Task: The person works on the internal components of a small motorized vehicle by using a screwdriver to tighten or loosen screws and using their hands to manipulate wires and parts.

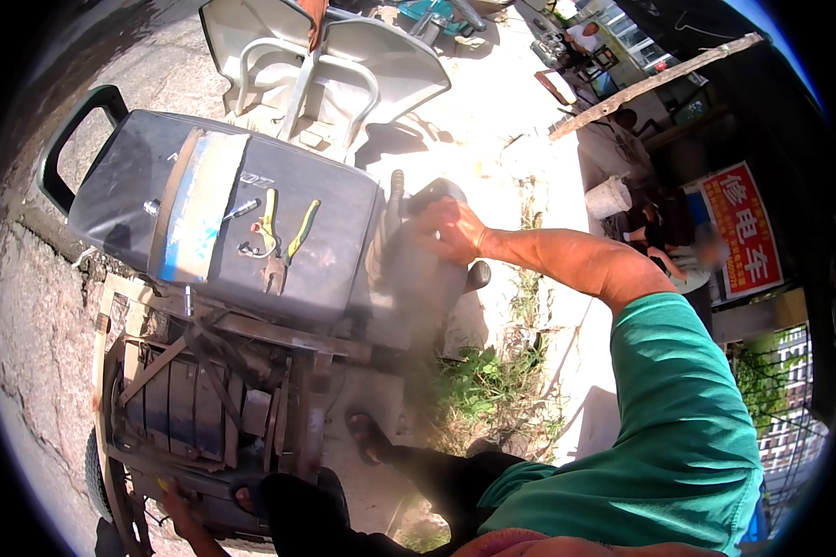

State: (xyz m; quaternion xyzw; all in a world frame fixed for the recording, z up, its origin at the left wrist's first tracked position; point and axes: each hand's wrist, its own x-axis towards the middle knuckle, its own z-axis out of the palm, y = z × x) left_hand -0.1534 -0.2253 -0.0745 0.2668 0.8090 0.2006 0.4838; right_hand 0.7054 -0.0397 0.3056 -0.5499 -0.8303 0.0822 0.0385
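Note:
My right hand [450, 230], a ring on one finger, lies against the dark front panel [427, 278] of a vehicle, between its two handlebar grips [395, 200]; its fingers look bent, but blur hides whether they grip anything. Low at the left, my left hand [184, 518] is partly in shadow beside the open battery compartment, closed around a small yellow item [165, 485] whose kind is unclear. Dark battery blocks [181, 404] sit within a worn frame [102, 371]. Yellow-handled pliers [275, 271] rest on the black seat [320, 204], near a small metal tool [241, 209] and a cardboard strip [181, 200].
Grey folding panels on metal legs [372, 74] stand beyond the seat. Weeds [483, 381] grow beside the pavement near my sandalled foot [367, 438]. Off to the right are a wooden pole [659, 79], a white bucket [608, 197], a red sign [743, 227] and a seated person [683, 265].

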